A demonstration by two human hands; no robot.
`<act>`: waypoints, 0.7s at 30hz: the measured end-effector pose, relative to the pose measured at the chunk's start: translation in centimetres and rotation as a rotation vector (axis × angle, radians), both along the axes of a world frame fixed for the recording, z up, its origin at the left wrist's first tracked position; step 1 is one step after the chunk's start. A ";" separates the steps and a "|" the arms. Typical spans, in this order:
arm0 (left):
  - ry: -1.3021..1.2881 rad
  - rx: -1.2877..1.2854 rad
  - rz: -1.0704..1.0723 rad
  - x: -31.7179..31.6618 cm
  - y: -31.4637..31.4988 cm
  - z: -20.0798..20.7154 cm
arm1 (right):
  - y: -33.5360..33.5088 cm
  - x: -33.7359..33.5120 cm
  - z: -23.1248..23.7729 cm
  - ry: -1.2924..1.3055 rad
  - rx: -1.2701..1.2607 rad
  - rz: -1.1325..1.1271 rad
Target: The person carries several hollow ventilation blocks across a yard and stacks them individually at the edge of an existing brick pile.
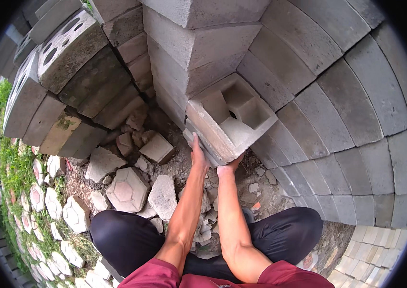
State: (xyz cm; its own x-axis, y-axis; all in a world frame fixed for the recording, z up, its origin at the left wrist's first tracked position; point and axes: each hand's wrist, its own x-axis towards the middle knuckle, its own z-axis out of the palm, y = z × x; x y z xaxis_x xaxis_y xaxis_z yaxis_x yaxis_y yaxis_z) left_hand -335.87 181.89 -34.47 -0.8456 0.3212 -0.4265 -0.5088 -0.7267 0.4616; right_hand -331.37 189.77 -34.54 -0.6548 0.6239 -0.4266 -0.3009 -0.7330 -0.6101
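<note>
— What have your hands got?

— Both are on the grey concrete block [230, 120] with the square hollows in its top. My left hand [197, 156] lies flat along its near left edge, fingers stretched out and together, pressed to the side. My right hand [227, 168] is tucked under the near bottom corner; the fingers are hidden beneath, so I can't tell how far they curl, but the hand bears against the block.

— Where does the block sit?

— Straight ahead of my hands, tilted, leaning on the stack of grey blocks [194, 53] behind it, its low corner at my palms.

— And the ground below?

— Bare dirt with rubble [162, 194]: broken slabs and chips just left of my left hand, and a hexagonal paver [126, 189] lying flat further left. My knees in dark trousers [126, 235] are on either side of my forearms.

— Further out?

— To the right of my right hand runs a wall of stacked grey slabs [347, 96]. Up to the left stand mossy pavers with round holes [64, 43], leaning in a row. Beyond them, at the far left, grass [13, 163] with small hexagonal stones [52, 201] set in it. It's outdoors, in daylight.
</note>
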 end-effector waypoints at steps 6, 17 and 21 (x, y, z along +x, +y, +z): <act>-0.062 -0.108 0.073 -0.3 0.7 0.2 | 0.3 0.0 1.3 -0.037 0.080 0.024; -0.014 -0.252 -0.065 -0.8 0.3 -3.8 | 0.9 -1.2 1.6 0.072 0.053 -0.024; -0.037 -0.547 -0.084 -1.6 0.1 -3.8 | 0.7 -1.4 2.0 0.064 -0.004 -0.054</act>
